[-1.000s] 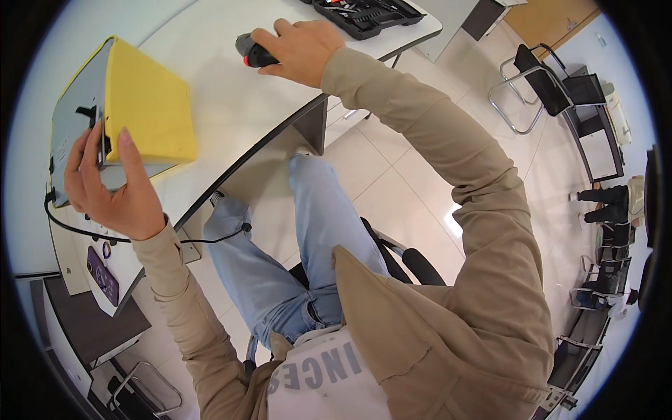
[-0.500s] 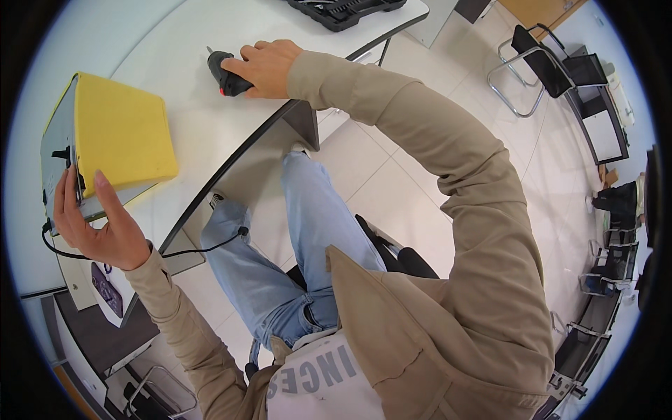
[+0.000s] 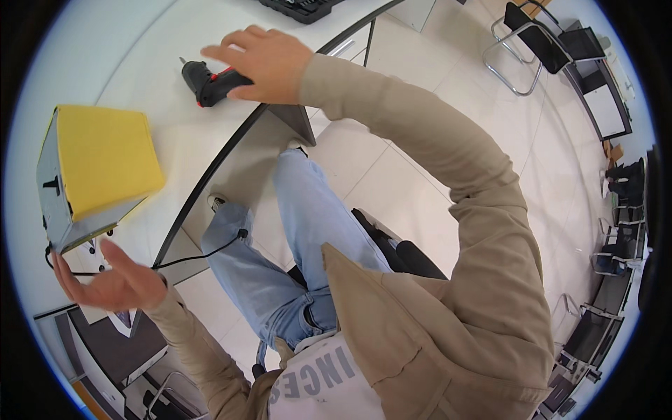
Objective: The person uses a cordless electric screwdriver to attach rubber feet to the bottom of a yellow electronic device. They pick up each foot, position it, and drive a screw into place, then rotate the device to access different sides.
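Observation:
A black and red cordless screwdriver [image 3: 201, 85] lies on the white desk, its bit pointing away from me. My right hand [image 3: 269, 64] hovers at its handle end with fingers spread; the handle runs partly beneath the hand, and any contact is hard to make out. To the left stands a yellow metal box [image 3: 108, 157] with a grey panel [image 3: 53, 187] on its left side. Just below the near corner of that box is my left hand [image 3: 115, 278], open and slightly blurred, gripping nothing. Behind its fingers passes a black cable [image 3: 190, 259], whose plug end [image 3: 243, 233] rests on my knee.
An open black tool case [image 3: 301, 8] sits at the far end of the desk [image 3: 150, 52]. The dark desk edge curves past my legs. On the right are black chairs [image 3: 532, 42] with metal frames and a tiled floor [image 3: 413, 182].
My right hand has opened and come off the screwdriver, which it was holding on the desk. My left hand has dropped from the box's grey panel to below its corner. The view has shifted.

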The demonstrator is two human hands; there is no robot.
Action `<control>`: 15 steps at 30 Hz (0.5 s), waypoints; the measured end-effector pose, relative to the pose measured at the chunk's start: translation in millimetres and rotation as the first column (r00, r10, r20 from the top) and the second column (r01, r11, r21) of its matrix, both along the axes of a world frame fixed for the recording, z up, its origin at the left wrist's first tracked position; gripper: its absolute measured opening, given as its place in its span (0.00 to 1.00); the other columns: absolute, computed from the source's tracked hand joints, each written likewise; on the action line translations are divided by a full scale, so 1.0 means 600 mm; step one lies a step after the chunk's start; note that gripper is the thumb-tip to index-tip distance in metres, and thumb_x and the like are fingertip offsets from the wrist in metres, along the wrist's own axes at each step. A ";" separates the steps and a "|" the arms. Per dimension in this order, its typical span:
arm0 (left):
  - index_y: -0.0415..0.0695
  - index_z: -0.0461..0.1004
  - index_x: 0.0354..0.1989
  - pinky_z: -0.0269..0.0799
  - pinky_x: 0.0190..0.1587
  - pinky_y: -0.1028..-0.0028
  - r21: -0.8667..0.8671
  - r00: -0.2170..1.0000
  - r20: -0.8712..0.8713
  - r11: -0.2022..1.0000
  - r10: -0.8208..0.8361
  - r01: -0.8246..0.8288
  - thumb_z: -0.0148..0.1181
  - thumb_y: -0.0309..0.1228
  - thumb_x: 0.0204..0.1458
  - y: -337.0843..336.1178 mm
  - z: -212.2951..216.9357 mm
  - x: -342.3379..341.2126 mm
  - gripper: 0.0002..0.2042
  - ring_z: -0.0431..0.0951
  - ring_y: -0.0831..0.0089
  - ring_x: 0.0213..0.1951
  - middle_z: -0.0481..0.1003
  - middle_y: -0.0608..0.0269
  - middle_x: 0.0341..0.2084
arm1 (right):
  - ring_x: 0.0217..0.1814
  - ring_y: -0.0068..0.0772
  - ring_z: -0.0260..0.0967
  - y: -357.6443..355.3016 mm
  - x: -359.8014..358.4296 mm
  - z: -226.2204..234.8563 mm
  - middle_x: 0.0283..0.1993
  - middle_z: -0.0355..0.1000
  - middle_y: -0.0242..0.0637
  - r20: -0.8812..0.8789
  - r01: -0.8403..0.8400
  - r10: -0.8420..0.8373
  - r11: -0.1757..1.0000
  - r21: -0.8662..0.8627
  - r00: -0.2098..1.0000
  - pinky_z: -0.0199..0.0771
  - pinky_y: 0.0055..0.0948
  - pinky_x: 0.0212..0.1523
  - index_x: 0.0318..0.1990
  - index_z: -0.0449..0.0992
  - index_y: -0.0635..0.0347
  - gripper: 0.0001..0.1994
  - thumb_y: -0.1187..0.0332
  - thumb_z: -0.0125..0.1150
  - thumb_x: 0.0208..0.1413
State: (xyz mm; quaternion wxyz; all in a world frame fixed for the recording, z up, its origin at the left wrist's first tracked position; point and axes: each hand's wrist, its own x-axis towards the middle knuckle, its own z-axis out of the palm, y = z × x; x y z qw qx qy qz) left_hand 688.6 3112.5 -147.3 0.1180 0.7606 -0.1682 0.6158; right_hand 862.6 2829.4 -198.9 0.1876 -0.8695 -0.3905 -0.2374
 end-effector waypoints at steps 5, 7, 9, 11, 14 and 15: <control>0.40 0.60 0.59 0.55 0.63 0.54 0.055 0.938 -0.307 0.981 -0.162 0.188 0.62 0.31 0.51 -0.069 -0.074 -0.038 0.27 0.59 0.53 0.62 0.61 0.48 0.58 | 0.34 0.34 0.72 -0.131 -0.074 -0.013 0.36 0.74 0.37 -0.121 0.049 0.003 0.907 0.418 0.993 0.74 0.30 0.36 0.51 0.72 0.55 0.18 0.66 0.64 0.53; 0.39 0.60 0.59 0.53 0.64 0.54 0.081 0.861 -0.482 0.970 -0.162 0.227 0.62 0.30 0.49 -0.118 -0.092 -0.023 0.29 0.58 0.51 0.63 0.60 0.48 0.59 | 0.27 0.31 0.71 -0.200 -0.096 -0.065 0.26 0.74 0.35 -0.339 0.211 -0.070 0.891 0.401 0.938 0.72 0.28 0.31 0.45 0.74 0.59 0.13 0.67 0.64 0.53; 0.39 0.59 0.62 0.51 0.64 0.53 0.085 0.791 -0.596 0.969 -0.139 0.234 0.64 0.30 0.47 -0.162 -0.099 0.018 0.32 0.57 0.50 0.63 0.58 0.46 0.61 | 0.25 0.29 0.71 -0.271 -0.116 -0.148 0.23 0.73 0.35 -0.561 0.406 -0.200 0.873 0.270 0.803 0.71 0.28 0.30 0.42 0.74 0.61 0.11 0.67 0.63 0.53; 0.39 0.58 0.63 0.50 0.65 0.54 0.085 0.767 -0.636 0.980 -0.087 0.181 0.65 0.31 0.47 -0.182 -0.109 0.066 0.34 0.57 0.51 0.63 0.58 0.47 0.62 | 0.29 0.35 0.73 -0.325 -0.136 -0.260 0.27 0.75 0.39 -0.739 0.527 -0.296 0.845 0.093 0.605 0.73 0.33 0.33 0.40 0.76 0.61 0.12 0.64 0.64 0.51; 0.39 0.53 0.66 0.49 0.65 0.55 0.106 0.715 -0.699 0.987 -0.013 0.121 0.69 0.32 0.44 -0.183 -0.122 0.124 0.41 0.55 0.51 0.64 0.56 0.48 0.63 | 0.36 0.45 0.76 -0.361 -0.187 -0.425 0.32 0.77 0.43 -0.876 0.534 -0.378 0.827 -0.175 0.298 0.76 0.39 0.40 0.39 0.77 0.58 0.13 0.61 0.65 0.48; 0.39 0.52 0.67 0.49 0.64 0.54 0.114 0.700 -0.714 0.988 0.011 0.101 0.69 0.33 0.42 -0.180 -0.130 0.138 0.43 0.55 0.50 0.63 0.56 0.47 0.63 | 0.37 0.46 0.76 -0.363 -0.205 -0.481 0.33 0.78 0.43 -0.889 0.509 -0.401 0.825 -0.246 0.222 0.76 0.39 0.41 0.39 0.78 0.57 0.13 0.62 0.65 0.47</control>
